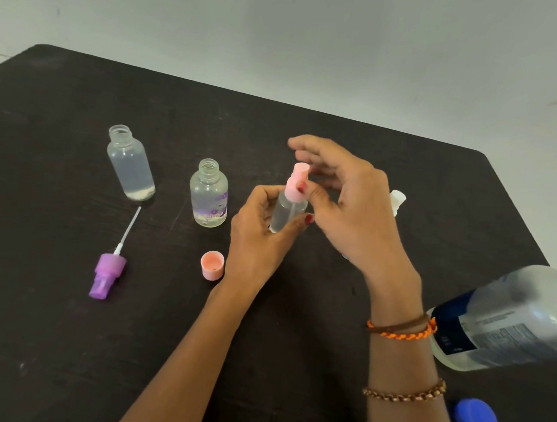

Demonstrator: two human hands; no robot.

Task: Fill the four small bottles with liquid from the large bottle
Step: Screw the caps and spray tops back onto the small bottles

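Two uncapped small bottles [130, 163] [208, 194] stand on the dark table [41, 324] while the left hand [258, 229] grips a third bottle [287, 211], the right hand [342, 199] pinches its pink sprayer [296, 180], and the large bottle [510, 318] stands at right.

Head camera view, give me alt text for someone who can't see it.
A person's left hand holds a small clear bottle upright above a dark table while the right hand pinches its pink spray top. Two uncapped small bottles, a purple sprayer and a pink cap sit left; the large bottle stands right.
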